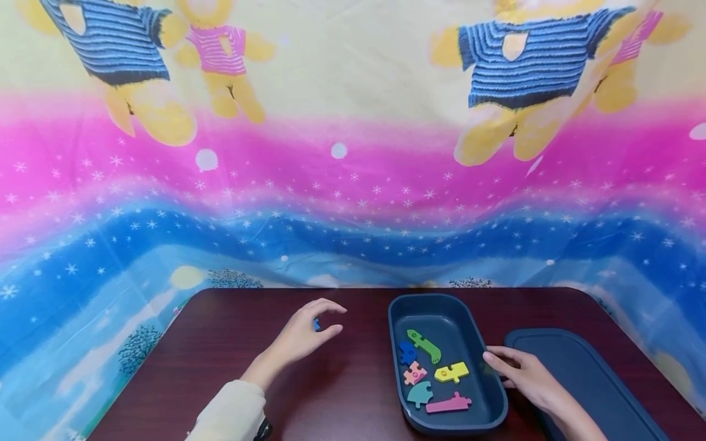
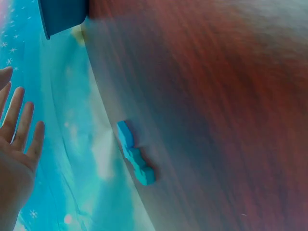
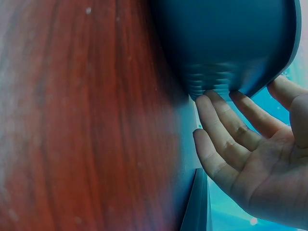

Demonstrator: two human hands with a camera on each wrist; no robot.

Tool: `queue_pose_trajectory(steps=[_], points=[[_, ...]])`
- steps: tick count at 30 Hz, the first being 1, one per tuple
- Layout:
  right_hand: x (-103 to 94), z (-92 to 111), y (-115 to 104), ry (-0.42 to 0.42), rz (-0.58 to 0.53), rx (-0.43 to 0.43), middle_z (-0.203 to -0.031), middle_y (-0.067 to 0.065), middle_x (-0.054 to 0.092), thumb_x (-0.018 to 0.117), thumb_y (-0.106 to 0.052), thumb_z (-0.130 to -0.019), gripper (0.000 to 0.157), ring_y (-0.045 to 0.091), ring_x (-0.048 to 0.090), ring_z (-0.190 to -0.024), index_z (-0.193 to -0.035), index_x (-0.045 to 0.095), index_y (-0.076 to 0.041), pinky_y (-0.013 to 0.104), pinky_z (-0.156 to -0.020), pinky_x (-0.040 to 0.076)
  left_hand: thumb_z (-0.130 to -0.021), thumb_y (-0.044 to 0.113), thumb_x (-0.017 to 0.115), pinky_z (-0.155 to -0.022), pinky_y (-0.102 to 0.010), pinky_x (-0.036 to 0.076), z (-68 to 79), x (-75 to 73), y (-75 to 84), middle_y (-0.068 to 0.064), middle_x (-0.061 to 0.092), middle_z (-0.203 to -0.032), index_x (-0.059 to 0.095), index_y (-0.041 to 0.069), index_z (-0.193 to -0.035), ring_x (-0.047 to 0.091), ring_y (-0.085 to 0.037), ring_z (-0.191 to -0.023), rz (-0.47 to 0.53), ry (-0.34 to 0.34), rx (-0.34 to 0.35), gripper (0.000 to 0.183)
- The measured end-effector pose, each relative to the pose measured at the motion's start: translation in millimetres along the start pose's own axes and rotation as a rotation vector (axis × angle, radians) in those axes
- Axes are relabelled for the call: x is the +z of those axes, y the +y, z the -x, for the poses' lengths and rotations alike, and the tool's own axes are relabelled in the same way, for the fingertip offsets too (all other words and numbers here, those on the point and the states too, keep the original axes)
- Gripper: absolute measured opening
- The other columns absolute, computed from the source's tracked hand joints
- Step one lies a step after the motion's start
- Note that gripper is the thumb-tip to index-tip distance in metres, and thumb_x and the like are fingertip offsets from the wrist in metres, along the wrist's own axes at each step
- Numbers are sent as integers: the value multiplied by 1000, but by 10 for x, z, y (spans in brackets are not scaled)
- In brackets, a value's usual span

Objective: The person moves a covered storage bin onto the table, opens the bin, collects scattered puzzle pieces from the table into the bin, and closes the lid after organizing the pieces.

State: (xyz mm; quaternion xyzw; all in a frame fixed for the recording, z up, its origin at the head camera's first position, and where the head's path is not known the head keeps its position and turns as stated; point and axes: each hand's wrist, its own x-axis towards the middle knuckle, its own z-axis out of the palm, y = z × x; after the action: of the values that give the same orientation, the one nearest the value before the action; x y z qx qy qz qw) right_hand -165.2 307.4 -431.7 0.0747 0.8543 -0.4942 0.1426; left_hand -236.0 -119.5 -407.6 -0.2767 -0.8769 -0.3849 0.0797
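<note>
My left hand (image 1: 303,327) is above the table at left of centre, its fingers apart and loosely bent, with nothing between them. Behind it, mostly hidden in the head view, is a blue piece (image 1: 317,324). The left wrist view has blue-teal puzzle pieces (image 2: 135,153) lying by the table edge, apart from the left hand (image 2: 19,144). My right hand (image 1: 526,376) grips the right side of a dark blue box (image 1: 480,343), thumb at its rim and fingertips (image 3: 204,103) against its ribbed outer wall. Inside lie several puzzle pieces, among them green (image 1: 425,346), yellow (image 1: 452,372) and pink (image 1: 448,403).
A dark blue lid (image 1: 579,367) lies flat on the table to the right of the box, partly behind the right hand. The dark red-brown table (image 1: 353,392) reaches back to a patterned cloth (image 1: 342,257) hanging behind it.
</note>
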Motion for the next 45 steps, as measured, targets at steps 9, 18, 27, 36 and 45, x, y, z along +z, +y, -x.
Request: queue_pose_trajectory(steps=[9,18,27,36,45], points=[[6,4,-8,-3,-2,-4,-127,31,57,53,-45,-101,70,35,63,-106,-141,44,12,44,-80,56,-88,18,78,-90,-48,50,148,-101,-134,19,62,-114,68,32,-115,59,-14,-101,22,2,-71,32],[2,8,4,-3,4,1,-126,31,57,53,-45,-101,70,35,64,-105,-141,44,12,44,-80,56,-87,14,78,-93,-53,48,207,-171,-278,13,63,-113,69,28,-115,61,-30,-106,32,-17,-107,33],[7,15,-4,4,2,-2,-127,31,57,54,-45,-101,70,34,64,-105,-141,44,12,44,-80,56,-87,10,76,-93,-55,48,244,-225,-442,-5,65,-116,69,18,-118,61,-32,-104,70,-23,-166,32],[12,22,-17,8,2,-3,-125,30,59,54,-45,-101,70,34,64,-104,-140,45,12,44,-80,56,-87,10,77,-100,-56,42,287,-261,-616,-5,64,-119,68,11,-121,57,-32,-115,34,-55,-218,36],[10,8,-15,8,5,4,-125,30,59,54,-46,-101,71,34,64,-104,-140,45,12,44,-80,56,-86,6,77,-99,-55,44,345,-292,-759,-7,61,-122,65,8,-124,56,-33,-116,27,-81,-265,40]])
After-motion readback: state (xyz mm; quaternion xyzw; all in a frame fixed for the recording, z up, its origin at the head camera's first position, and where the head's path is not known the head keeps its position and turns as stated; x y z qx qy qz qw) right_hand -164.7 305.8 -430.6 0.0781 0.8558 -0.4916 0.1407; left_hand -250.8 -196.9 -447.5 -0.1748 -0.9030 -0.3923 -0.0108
